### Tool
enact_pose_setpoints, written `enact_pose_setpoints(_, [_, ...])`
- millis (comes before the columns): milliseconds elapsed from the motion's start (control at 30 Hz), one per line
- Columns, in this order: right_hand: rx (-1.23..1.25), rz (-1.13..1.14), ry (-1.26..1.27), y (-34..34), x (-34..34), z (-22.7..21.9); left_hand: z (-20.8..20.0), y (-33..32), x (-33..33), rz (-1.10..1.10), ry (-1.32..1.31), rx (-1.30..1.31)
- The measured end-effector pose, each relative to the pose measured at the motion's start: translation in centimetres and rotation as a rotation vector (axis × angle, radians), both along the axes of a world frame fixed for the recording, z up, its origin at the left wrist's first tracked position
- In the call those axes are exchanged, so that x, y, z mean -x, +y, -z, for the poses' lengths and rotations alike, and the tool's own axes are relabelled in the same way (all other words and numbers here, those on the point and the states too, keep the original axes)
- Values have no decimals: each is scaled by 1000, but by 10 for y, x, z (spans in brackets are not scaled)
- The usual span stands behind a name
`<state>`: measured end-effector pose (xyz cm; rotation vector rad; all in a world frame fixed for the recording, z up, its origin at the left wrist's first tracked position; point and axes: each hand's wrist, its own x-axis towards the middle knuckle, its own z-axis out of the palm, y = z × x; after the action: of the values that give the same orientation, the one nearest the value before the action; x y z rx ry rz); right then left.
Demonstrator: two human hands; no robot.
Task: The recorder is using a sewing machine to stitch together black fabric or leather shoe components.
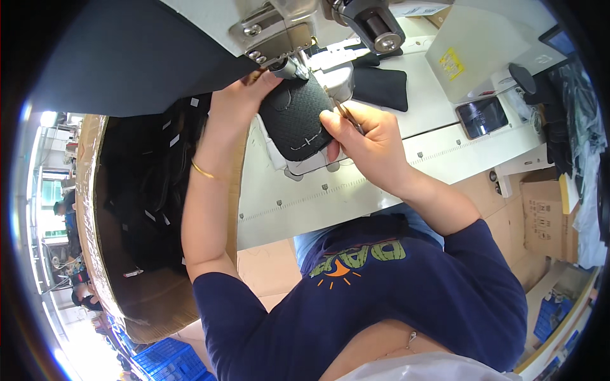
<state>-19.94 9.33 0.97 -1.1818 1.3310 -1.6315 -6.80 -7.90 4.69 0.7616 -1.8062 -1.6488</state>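
A black textured fabric piece [295, 120] with rounded corners and pale stitch marks lies under the sewing machine head [286, 35]. At its upper left edge, my left hand [244, 95] is closed on it, with the fingertips partly hidden by the machine. My right hand [372, 143] pinches the piece's right edge, thumb on top. A slim dark metal tool, perhaps thread snips [348, 117], is tucked in the same hand. The needle area is mostly hidden behind metal parts.
To the left stands a large cardboard box [101, 190] full of black pieces with white tags. Another black fabric piece [381, 87] lies right of the machine, and a phone [481, 118] rests farther right. A ruler scale runs along the white table [298, 216]. Blue crates [168, 362] stand lower left.
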Motion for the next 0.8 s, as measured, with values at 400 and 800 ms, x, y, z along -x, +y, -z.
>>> enact_pose_setpoints(400, [57,-10,4,3,-6,4,46,29,-22,-227,124,1903])
enact_pose_setpoints(800, [82,15,-71,-18,-1,-1,50,17,-9,-343,84,1831])
